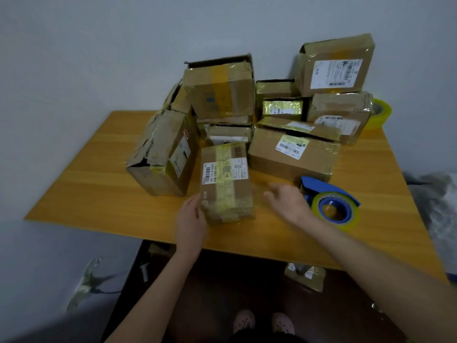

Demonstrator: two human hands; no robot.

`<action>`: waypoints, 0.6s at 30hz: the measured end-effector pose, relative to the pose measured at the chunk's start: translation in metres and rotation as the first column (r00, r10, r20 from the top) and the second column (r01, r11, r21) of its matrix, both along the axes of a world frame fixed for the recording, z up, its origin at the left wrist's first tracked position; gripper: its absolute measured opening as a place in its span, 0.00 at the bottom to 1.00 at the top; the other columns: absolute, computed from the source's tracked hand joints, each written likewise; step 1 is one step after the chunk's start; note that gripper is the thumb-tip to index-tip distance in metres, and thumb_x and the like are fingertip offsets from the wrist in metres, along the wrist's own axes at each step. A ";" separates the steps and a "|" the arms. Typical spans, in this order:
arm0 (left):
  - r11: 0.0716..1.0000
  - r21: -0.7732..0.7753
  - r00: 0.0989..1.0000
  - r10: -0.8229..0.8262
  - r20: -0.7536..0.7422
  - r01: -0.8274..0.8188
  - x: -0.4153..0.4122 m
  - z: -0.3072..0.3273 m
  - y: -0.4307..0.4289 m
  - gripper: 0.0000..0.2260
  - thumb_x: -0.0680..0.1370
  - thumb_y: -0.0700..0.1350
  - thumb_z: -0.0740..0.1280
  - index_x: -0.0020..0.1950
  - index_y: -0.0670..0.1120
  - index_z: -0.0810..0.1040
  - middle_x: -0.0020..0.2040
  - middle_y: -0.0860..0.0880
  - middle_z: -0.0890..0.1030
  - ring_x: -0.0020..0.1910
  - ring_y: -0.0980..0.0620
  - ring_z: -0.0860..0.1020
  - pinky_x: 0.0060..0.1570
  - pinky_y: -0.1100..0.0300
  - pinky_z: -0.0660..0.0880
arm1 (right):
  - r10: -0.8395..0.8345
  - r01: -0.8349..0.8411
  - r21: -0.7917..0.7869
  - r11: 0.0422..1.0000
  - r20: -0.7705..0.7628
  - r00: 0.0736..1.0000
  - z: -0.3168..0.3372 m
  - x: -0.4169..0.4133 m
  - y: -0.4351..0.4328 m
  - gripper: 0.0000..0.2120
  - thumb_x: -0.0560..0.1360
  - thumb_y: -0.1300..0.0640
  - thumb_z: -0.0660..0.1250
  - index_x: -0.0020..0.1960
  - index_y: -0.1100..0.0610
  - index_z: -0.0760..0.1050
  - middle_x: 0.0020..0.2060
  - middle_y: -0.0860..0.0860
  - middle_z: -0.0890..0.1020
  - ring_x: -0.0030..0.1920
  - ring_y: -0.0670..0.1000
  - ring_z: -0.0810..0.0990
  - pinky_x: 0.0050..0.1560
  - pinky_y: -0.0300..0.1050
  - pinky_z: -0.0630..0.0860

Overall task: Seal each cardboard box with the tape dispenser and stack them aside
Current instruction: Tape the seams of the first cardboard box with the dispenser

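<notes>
My left hand (191, 216) lies with near-straight fingers against the near left side of the small box (226, 181). My right hand (284, 201) hovers loosely open and empty just right of it. The box's long axis runs away from me. The tape dispenser (330, 204) sits just right of my right hand, the nearer one. The piled boxes (222, 90) stand behind.

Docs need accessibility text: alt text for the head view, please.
A person's left hand touches the near left corner of a small taped cardboard box on a wooden table, while the right hand hovers open beside it, next to a blue tape dispenser. Worn labelled boxes are piled behind.
</notes>
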State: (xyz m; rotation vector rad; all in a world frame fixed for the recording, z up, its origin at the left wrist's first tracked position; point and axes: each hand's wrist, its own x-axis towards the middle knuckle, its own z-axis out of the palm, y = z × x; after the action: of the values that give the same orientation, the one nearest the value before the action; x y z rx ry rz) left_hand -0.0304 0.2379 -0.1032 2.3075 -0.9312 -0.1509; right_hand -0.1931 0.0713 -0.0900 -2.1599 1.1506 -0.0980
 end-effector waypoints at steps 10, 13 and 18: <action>0.986 0.145 0.944 0.120 -0.309 -0.078 -0.005 -0.007 -0.013 0.12 0.81 0.39 0.56 0.64 0.41 0.71 0.58 0.42 0.78 0.56 0.44 0.76 0.48 0.59 0.69 | -0.074 0.064 0.163 0.985 0.057 0.996 -0.017 0.047 0.056 0.20 0.83 0.54 0.55 0.72 0.59 0.60 0.48 0.56 0.79 0.43 0.56 0.77 0.33 0.44 0.68; 0.989 0.105 0.902 0.135 -0.409 -0.100 0.005 -0.007 -0.008 0.14 0.82 0.41 0.58 0.67 0.42 0.73 0.60 0.46 0.78 0.56 0.47 0.76 0.51 0.59 0.71 | -0.090 0.079 0.168 0.983 0.060 0.994 -0.022 0.049 0.056 0.22 0.83 0.53 0.55 0.74 0.60 0.59 0.46 0.54 0.79 0.39 0.51 0.75 0.30 0.42 0.66; 0.986 -0.026 0.761 0.108 -0.640 -0.163 0.021 -0.009 0.005 0.19 0.77 0.48 0.69 0.66 0.42 0.76 0.60 0.49 0.80 0.57 0.52 0.77 0.55 0.59 0.73 | -0.105 0.084 0.180 0.980 0.106 0.989 -0.025 0.039 0.043 0.25 0.82 0.52 0.59 0.76 0.58 0.61 0.62 0.55 0.79 0.57 0.55 0.78 0.53 0.46 0.75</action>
State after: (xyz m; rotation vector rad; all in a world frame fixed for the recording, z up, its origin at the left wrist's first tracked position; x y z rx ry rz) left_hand -0.0093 0.2431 -0.1118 2.0101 -0.4016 -0.7716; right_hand -0.1545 0.1140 -0.1154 -1.9204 1.1513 -0.1552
